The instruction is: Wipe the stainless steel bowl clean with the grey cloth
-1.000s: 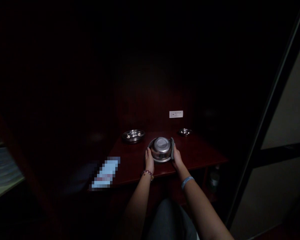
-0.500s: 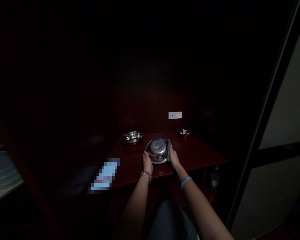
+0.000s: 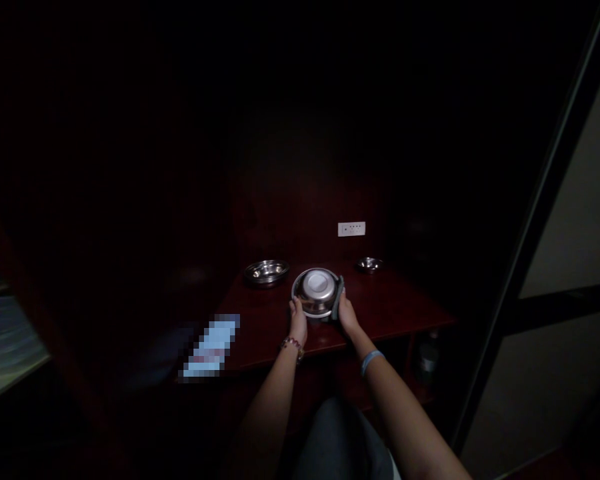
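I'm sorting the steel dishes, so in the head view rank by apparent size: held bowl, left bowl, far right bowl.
1. held bowl, though nearest the camera
2. left bowl
3. far right bowl, farthest away

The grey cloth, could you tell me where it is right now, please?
In the head view the grey cloth is pressed by the right hand against the right side of the upturned steel bowl, above the dark red table.

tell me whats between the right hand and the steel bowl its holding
In the head view a grey cloth is pressed between the right hand and the upturned steel bowl; the left hand grips the bowl bare.
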`<act>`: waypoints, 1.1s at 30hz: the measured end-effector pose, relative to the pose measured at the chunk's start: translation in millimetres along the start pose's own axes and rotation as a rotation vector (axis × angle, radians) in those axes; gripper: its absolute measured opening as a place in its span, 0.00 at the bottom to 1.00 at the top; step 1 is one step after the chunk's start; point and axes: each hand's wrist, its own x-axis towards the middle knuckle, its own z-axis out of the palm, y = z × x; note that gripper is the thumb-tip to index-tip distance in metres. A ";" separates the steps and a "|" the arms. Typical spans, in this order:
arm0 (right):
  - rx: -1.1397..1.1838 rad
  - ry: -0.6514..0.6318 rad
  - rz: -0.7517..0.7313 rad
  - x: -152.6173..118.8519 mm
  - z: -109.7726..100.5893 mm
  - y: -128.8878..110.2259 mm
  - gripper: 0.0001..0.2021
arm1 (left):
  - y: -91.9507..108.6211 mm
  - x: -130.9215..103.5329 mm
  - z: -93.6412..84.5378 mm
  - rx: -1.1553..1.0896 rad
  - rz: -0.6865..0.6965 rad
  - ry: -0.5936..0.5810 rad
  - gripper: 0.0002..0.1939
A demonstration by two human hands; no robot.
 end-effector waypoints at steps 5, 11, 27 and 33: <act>0.015 0.003 -0.023 -1.1 -2.4 -1.6 0.33 | -0.2 -1.6 2.3 0.022 0.011 -0.061 0.27; 0.071 0.103 0.025 0.4 -6.8 1.5 0.31 | 4.5 -9.9 3.7 -0.009 -0.008 -0.144 0.23; 0.022 0.044 0.029 -1.1 -7.3 -2.3 0.28 | 8.3 -6.5 0.2 -0.091 -0.008 0.095 0.13; 0.040 0.146 0.001 2.0 -9.3 2.4 0.31 | 2.6 -6.2 3.4 -0.027 0.111 -0.033 0.15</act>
